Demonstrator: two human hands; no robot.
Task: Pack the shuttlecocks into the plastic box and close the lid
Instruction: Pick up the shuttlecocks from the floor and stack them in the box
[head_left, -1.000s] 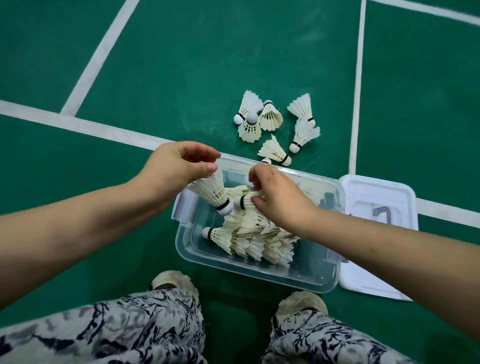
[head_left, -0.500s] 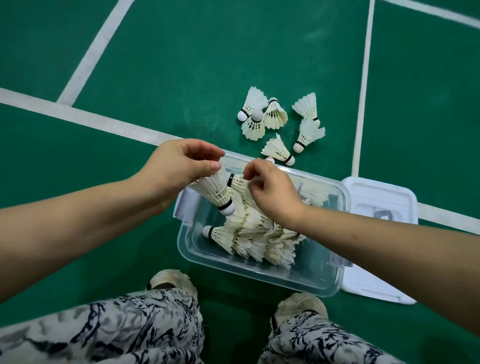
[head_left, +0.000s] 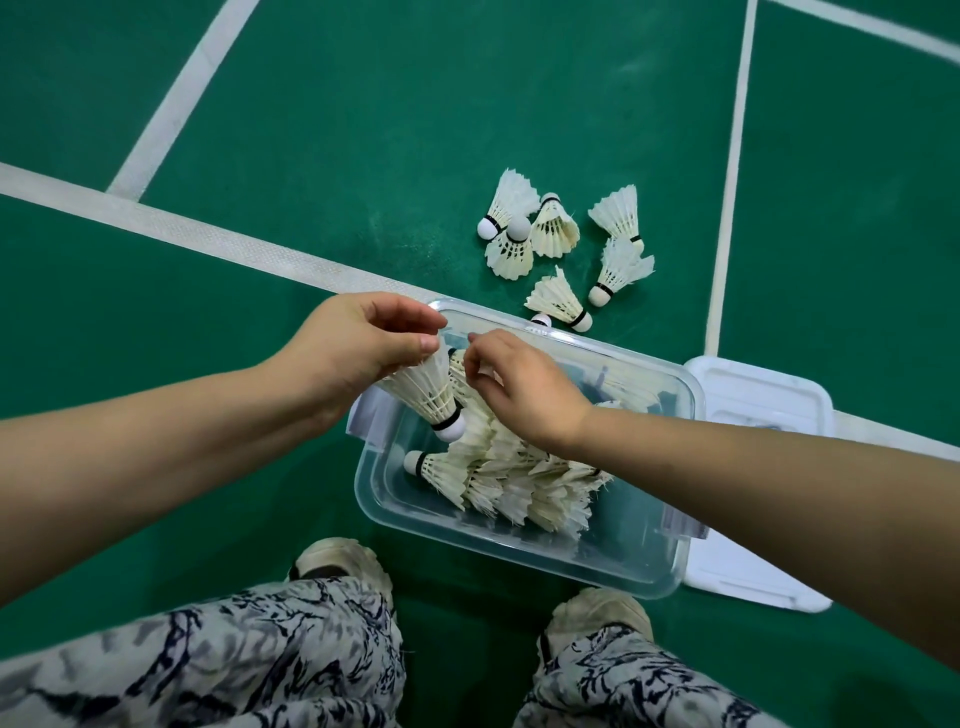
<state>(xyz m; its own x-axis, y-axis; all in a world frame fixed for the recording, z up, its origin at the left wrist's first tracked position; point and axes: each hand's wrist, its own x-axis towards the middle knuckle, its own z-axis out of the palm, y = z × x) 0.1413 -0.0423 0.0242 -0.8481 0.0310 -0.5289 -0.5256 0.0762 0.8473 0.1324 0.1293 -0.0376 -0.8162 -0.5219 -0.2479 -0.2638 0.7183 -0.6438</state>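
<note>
Left hand (head_left: 353, 345) pinches shuttlecock (head_left: 428, 389) | right hand (head_left: 524, 387) grip unclear | no writing legible | plastic box (head_left: 613, 564)

Plastic box (head_left: 524, 551) on the floor (head_left: 363, 130), just ahead of the person's shoes (head_left: 340, 564). Lid (head_left: 758, 395) on the floor, touching the box's right side. Nested shuttlecocks (head_left: 514, 478) inside the box. Loose shuttlecocks (head_left: 558, 244) on the floor just behind it. Both hands over the box's left rear corner

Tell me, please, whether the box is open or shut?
Open: the box has no lid on; the lid lies beside it on the floor.
</note>
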